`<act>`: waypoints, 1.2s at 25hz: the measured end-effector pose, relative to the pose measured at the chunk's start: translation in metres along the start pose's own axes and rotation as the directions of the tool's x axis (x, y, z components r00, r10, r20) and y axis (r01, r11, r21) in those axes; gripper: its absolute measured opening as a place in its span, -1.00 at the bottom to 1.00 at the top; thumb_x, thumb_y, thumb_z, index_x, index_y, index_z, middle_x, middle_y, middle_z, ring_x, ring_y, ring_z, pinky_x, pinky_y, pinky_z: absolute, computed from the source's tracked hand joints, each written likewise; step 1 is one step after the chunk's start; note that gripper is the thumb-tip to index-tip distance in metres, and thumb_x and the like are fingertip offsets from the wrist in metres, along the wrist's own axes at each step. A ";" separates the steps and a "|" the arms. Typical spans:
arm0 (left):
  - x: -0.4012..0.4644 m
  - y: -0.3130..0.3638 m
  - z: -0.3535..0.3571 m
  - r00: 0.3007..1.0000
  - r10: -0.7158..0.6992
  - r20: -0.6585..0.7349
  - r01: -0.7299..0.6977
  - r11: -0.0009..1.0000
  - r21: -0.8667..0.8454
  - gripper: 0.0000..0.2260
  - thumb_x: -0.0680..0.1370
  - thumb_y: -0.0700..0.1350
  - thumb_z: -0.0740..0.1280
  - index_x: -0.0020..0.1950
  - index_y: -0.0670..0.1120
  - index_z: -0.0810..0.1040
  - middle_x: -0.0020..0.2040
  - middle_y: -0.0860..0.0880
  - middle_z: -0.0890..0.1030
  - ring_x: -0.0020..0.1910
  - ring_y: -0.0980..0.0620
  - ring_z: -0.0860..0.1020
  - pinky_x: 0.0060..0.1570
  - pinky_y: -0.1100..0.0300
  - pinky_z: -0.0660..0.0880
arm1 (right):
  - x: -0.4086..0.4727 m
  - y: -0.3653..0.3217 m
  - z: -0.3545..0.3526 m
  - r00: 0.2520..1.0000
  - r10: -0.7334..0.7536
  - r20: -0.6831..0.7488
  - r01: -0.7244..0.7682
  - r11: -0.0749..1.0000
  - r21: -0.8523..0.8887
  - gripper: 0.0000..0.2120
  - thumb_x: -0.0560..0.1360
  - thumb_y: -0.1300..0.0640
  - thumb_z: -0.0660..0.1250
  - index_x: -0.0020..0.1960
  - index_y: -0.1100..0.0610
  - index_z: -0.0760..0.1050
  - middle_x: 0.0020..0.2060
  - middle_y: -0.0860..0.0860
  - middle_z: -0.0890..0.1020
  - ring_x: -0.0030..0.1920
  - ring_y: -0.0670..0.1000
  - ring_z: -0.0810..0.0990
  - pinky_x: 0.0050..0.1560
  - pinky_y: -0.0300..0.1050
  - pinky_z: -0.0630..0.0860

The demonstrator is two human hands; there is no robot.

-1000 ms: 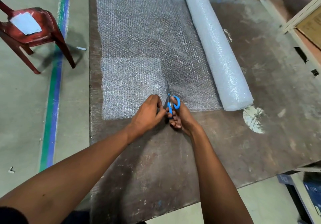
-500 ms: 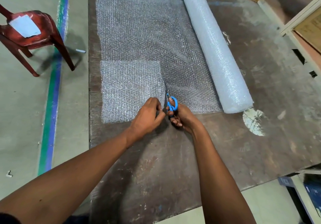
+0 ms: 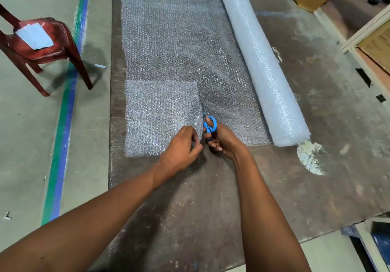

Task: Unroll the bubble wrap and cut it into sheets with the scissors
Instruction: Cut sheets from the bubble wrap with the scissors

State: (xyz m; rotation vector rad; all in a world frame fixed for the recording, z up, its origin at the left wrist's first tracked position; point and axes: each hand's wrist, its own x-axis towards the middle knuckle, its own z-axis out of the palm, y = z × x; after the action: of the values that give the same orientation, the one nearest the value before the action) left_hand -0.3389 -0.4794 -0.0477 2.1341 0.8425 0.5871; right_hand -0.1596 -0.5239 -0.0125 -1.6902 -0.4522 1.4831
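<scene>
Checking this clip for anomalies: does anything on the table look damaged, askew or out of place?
Nothing in the work stands out: the bubble wrap lies flat beside its roll, scissors cutting. Only the table looks worn, with a pale round bare patch near the roll's end.

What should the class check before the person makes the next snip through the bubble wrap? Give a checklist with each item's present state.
1. Right hand grips the blue scissors: ok.
2. Left hand pinches the bubble wrap sheet at the near edge beside the cut: ok.
3. Left fingers clear of the blades: cannot tell, they sit very close.
4. Blades pointing away from the body along the sheet: ok.
5. Sheet lying flat on the table: ok.
6. Bubble wrap roll lying clear of the cut line: ok.
</scene>
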 end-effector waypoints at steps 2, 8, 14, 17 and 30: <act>-0.001 0.000 -0.002 1.000 -0.008 -0.014 0.007 1.000 -0.016 -0.84 0.57 0.03 0.26 0.02 -0.04 0.42 -0.05 0.02 0.45 -0.10 0.08 0.40 -0.09 0.13 0.37 | 0.000 -0.001 0.003 1.000 0.007 -0.005 -0.007 1.000 -0.009 -0.56 0.66 -0.28 0.28 -0.04 0.11 0.55 -0.33 -0.01 0.51 -0.53 -0.05 0.33 -0.63 -0.24 0.17; 0.057 -0.008 -0.045 0.989 0.052 -0.139 -0.026 0.983 0.181 -0.53 0.76 0.14 0.16 0.58 -0.08 0.33 0.54 -0.11 0.39 0.46 -0.03 0.41 0.48 -0.08 0.37 | 0.002 -0.010 0.009 0.999 0.039 -0.007 -0.039 0.999 0.029 -0.49 0.65 -0.32 0.23 -0.13 0.12 0.53 -0.40 -0.02 0.50 -0.56 -0.09 0.33 -0.61 -0.25 0.21; 0.084 -0.064 -0.053 0.971 -0.103 0.215 -0.058 0.773 0.632 -0.16 0.61 0.52 -0.21 0.74 0.04 -0.10 0.73 -0.11 -0.11 0.71 -0.09 -0.10 0.63 -0.19 -0.17 | 0.005 -0.013 0.010 1.000 0.015 -0.005 -0.015 0.998 0.055 -0.53 0.67 -0.28 0.25 -0.09 0.13 0.51 -0.36 -0.01 0.48 -0.57 -0.10 0.29 -0.63 -0.26 0.14; 0.083 -0.066 -0.049 0.979 -0.090 0.182 -0.046 0.777 0.628 -0.13 0.59 0.54 -0.22 0.74 0.03 -0.10 0.73 -0.11 -0.09 0.71 -0.09 -0.08 0.64 -0.22 -0.14 | 0.009 -0.013 0.009 1.000 0.012 -0.019 -0.011 0.999 0.039 -0.56 0.68 -0.25 0.27 -0.06 0.13 0.52 -0.34 -0.02 0.49 -0.55 -0.10 0.27 -0.62 -0.25 0.14; 0.083 -0.068 -0.050 0.986 -0.076 0.148 -0.040 0.758 0.651 -0.09 0.54 0.59 -0.24 0.74 0.07 -0.13 0.73 -0.07 -0.09 0.71 -0.06 -0.04 0.58 -0.43 -0.13 | 0.030 -0.031 0.012 1.000 0.017 0.005 -0.017 1.000 -0.002 -0.55 0.66 -0.30 0.25 -0.06 0.09 0.50 -0.35 -0.04 0.46 -0.56 -0.09 0.27 -0.64 -0.27 0.13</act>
State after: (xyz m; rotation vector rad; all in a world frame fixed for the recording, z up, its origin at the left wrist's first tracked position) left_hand -0.3404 -0.3618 -0.0591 2.7524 1.0821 0.0798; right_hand -0.1564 -0.4788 -0.0078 -1.6960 -0.4435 1.5002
